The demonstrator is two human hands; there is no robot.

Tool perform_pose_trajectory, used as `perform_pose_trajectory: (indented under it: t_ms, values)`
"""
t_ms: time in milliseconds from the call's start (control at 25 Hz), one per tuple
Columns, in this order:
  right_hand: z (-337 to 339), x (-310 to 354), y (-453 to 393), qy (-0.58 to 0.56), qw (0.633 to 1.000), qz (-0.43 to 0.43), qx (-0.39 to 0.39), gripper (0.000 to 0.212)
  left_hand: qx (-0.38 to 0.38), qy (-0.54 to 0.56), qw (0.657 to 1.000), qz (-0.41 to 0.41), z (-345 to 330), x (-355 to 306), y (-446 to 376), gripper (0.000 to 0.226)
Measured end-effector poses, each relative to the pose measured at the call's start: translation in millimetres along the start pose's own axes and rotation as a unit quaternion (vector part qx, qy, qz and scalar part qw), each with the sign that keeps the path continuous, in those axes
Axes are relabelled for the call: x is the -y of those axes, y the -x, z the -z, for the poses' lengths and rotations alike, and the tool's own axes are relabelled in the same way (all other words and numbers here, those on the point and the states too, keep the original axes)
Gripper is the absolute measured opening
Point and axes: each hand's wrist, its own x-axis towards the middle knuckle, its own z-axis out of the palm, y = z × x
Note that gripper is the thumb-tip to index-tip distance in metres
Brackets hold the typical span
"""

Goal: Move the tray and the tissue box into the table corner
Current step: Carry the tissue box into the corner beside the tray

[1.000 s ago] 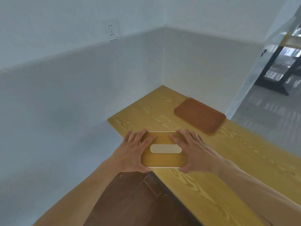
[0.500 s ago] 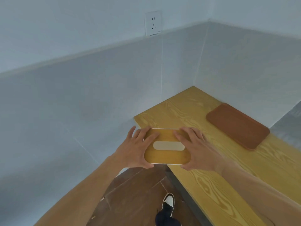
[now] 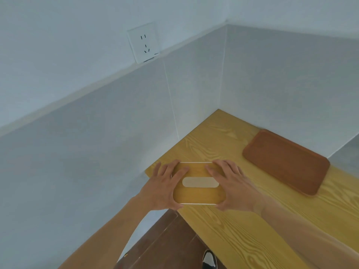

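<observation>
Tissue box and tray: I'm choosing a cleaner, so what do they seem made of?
The tissue box has a matte, honey-coloured lid with faint straight grain, probably bamboo or wood, over a thin white edge. The tray is smooth, reddish-brown and round-cornered with no clear grain: stained wood or leatherette, hard to tell.

The lone head camera looks steeply down, close over the table, facing its wall corner.

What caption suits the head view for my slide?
Both hands grip the tissue box beside the tray.
</observation>
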Motion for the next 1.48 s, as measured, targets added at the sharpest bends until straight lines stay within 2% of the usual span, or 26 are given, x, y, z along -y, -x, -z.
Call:
perform_pose_trajectory:
  t_ms: [400, 800, 1120, 1480]
  values:
    - [-33, -39, -43, -0.023, 0.991, -0.127, 0.023, 0.122, 0.071, 0.000, 0.993, -0.096, -20, 39, -115, 0.118]
    - [-66, -35, -123, -0.037, 0.957, -0.281, 0.063, 0.125, 0.159, -0.013, 0.966, -0.204, -51, 106, -231, 0.123]
    - [-84, -29, -171, -0.060, 0.937, -0.335, 0.082, 0.128, 0.178, -0.035, 0.963, -0.198, -62, 127, -257, 0.131]
    - [-86, -31, -176, -0.061, 0.934, -0.337, 0.103, 0.127, 0.176, 0.001, 0.969, -0.175, -74, 128, -256, 0.131]
